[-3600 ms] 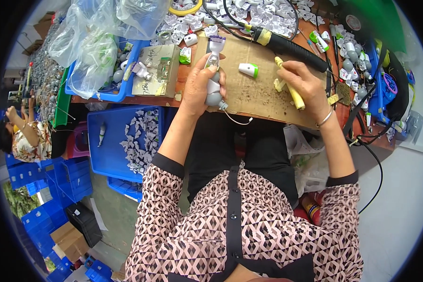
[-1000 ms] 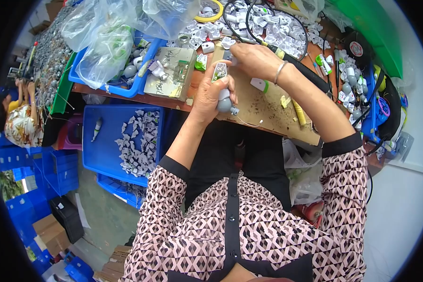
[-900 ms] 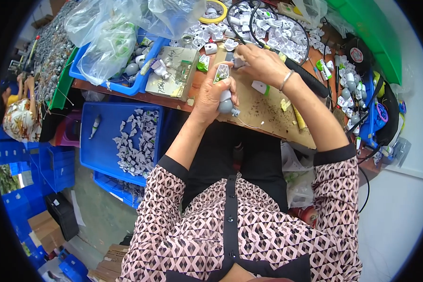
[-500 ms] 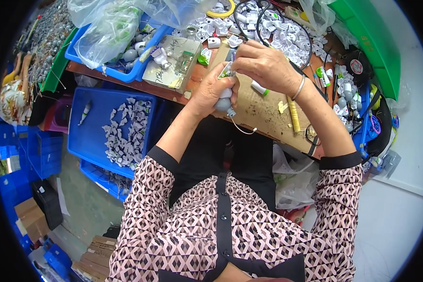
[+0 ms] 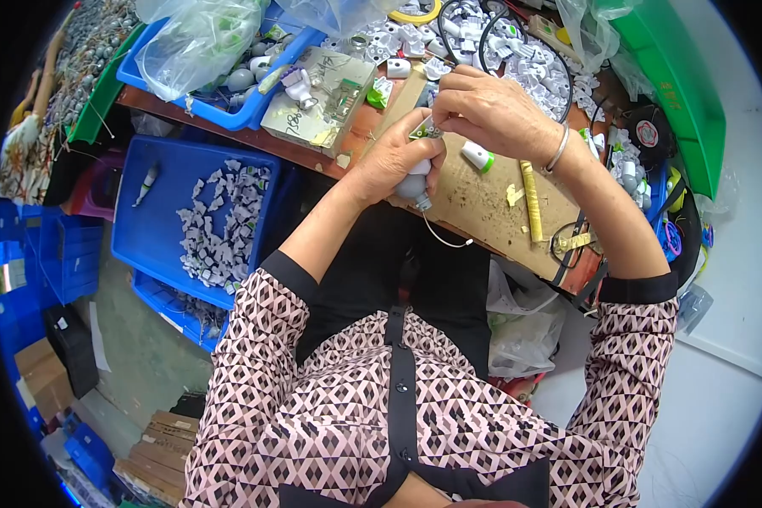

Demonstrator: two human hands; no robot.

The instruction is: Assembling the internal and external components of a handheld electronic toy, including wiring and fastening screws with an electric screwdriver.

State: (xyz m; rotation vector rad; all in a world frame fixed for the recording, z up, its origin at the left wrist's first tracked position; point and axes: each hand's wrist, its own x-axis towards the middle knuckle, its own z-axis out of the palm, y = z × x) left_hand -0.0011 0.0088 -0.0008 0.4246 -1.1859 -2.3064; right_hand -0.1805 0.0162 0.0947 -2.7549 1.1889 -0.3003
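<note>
"What have you got in your hands?"

"My left hand (image 5: pixel 389 165) is closed round one grey-and-white device (image 5: pixel 413 188), over the near left part of the cardboard sheet (image 5: pixel 466 203). My right hand (image 5: pixel 491 114) has its fingers bunched at the device's upper end; I can't tell whether they grip anything."

"And around the sheet?"

"On it, one white-and-green piece (image 5: pixel 477 157) and one yellow stick (image 5: pixel 531 203). Left of it, one box (image 5: pixel 317 106) on the bench (image 5: pixel 216 127)."
</note>
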